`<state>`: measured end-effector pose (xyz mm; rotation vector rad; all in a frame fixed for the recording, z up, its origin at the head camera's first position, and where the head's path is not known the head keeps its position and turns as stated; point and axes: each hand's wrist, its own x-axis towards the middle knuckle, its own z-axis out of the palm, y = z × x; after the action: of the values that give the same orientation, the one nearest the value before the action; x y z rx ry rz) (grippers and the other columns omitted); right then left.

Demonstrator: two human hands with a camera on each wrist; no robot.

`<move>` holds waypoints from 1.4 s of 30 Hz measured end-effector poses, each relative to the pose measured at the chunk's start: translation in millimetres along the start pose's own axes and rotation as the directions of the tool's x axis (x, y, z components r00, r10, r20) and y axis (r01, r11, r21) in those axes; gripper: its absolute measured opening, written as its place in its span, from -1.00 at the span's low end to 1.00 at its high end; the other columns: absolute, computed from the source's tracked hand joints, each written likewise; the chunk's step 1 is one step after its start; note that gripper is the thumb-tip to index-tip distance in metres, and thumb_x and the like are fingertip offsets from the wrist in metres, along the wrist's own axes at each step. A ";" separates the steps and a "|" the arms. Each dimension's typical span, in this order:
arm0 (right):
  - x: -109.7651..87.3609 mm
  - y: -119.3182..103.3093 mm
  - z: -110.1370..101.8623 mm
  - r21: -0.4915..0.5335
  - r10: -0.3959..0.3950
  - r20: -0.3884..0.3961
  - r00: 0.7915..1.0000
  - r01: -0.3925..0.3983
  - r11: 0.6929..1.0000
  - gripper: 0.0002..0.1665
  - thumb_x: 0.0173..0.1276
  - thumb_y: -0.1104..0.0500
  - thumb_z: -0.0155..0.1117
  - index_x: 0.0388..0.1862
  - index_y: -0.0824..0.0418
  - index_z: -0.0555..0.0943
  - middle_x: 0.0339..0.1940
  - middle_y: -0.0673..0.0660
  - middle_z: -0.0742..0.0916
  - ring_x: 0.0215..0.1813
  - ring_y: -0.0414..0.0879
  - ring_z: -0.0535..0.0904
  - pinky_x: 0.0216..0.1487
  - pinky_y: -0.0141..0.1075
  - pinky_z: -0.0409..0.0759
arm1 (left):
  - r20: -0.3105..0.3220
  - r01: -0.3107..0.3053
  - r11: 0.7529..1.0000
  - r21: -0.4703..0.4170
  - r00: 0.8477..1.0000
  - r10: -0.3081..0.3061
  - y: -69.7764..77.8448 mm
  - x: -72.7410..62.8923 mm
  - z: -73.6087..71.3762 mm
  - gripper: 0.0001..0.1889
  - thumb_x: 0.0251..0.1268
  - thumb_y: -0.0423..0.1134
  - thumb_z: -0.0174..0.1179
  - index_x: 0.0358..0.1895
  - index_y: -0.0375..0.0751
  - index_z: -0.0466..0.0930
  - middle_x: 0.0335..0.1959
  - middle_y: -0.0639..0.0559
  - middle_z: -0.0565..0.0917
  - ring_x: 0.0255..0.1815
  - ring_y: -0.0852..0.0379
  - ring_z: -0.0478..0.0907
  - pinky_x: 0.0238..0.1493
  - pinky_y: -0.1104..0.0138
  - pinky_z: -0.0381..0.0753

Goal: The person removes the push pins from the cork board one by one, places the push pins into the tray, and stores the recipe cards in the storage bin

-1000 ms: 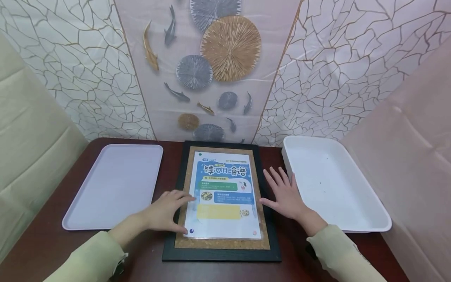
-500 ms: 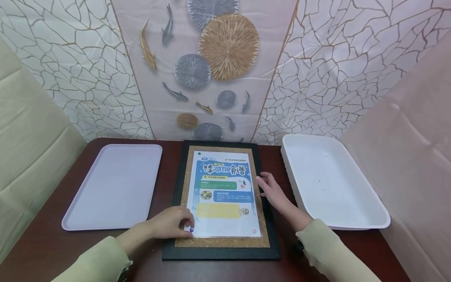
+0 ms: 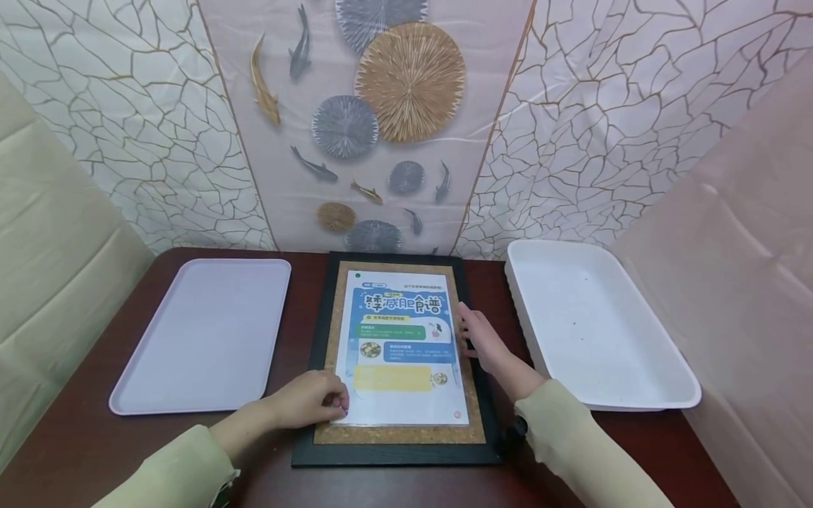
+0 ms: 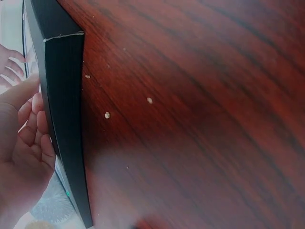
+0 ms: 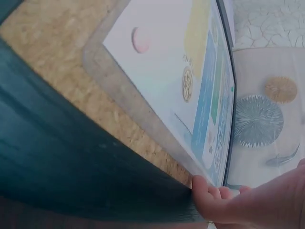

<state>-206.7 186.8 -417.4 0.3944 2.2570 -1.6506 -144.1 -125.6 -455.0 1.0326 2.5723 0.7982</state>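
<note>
While the left hand is pinching a purple pin, the loosely bent right hand is touching the framed board.

In front of me the cork board lies flat in its black frame, under a white sheet printed with blue, green and yellow blocks. A green pin sits at the sheet's far left corner, a pink pin at the near right. My left hand pinches a mostly hidden purple pin at the near left; my right hand touches the frame's right side.
</note>
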 end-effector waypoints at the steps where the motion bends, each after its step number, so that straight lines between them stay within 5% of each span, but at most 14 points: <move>1: 0.6 -0.9 0.6 0.004 0.016 -0.008 1.000 -0.016 1.000 -0.23 0.45 -0.23 -0.24 0.39 0.27 0.04 0.39 0.34 0.20 0.39 0.24 0.13 0.32 0.18 0.22 | 0.001 0.001 1.000 -0.004 1.000 -0.001 -0.3 -0.1 0.0 -0.92 0.14 -0.22 0.25 -0.47 0.03 0.58 -0.59 0.32 0.41 -0.51 0.42 0.31 -0.43 0.52 0.34; 10: 11.8 -0.3 1.5 -0.092 0.093 -0.047 0.995 -0.098 0.991 -0.34 0.43 0.00 -0.02 0.35 0.34 0.15 0.26 0.35 0.37 0.17 0.14 0.33 0.20 -0.01 0.43 | 0.003 0.013 1.000 -0.010 1.000 -0.013 -1.4 -1.6 -0.9 -0.91 0.15 -0.23 0.25 -0.47 0.04 0.57 -0.60 0.32 0.41 -0.51 0.42 0.31 -0.44 0.51 0.35; 15: 20.5 8.2 -3.5 -0.252 0.059 -0.070 0.996 -0.075 0.965 -0.46 0.32 0.24 0.15 0.25 0.38 0.32 0.10 0.38 0.52 -0.06 0.06 0.56 -0.10 -0.20 0.62 | 0.003 0.008 1.000 -0.002 1.000 -0.008 0.2 -0.3 -0.9 -0.90 0.15 -0.22 0.25 -0.48 0.05 0.56 -0.61 0.32 0.41 -0.52 0.42 0.31 -0.43 0.51 0.34; 22: 29.8 9.4 -13.6 -0.286 0.040 -0.032 0.999 -0.047 0.957 -0.61 0.23 0.33 0.23 0.04 0.40 0.43 -0.06 0.38 0.60 -0.32 -0.04 0.64 -0.31 -0.26 0.66 | 0.038 0.022 0.999 -0.026 0.999 -0.021 3.4 5.9 -3.9 -0.89 0.15 -0.24 0.25 -0.50 0.01 0.56 -0.62 0.29 0.41 -0.51 0.39 0.31 -0.42 0.50 0.34; 42: 34.1 9.5 -8.9 -0.292 0.065 -0.044 0.997 -0.075 0.953 -0.64 0.23 0.32 0.25 0.00 0.35 0.43 -0.08 0.36 0.60 -0.32 -0.02 0.64 -0.35 -0.31 0.65 | 0.213 0.143 0.987 -0.076 0.969 -0.124 6.2 13.0 -12.8 -0.85 0.19 -0.26 0.21 -0.53 -0.02 0.56 -0.68 0.24 0.37 -0.56 0.34 0.30 -0.45 0.47 0.29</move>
<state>-234.8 199.3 -437.1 0.4244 2.4348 -1.2551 -155.3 -117.9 -441.4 0.8565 2.3762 0.7244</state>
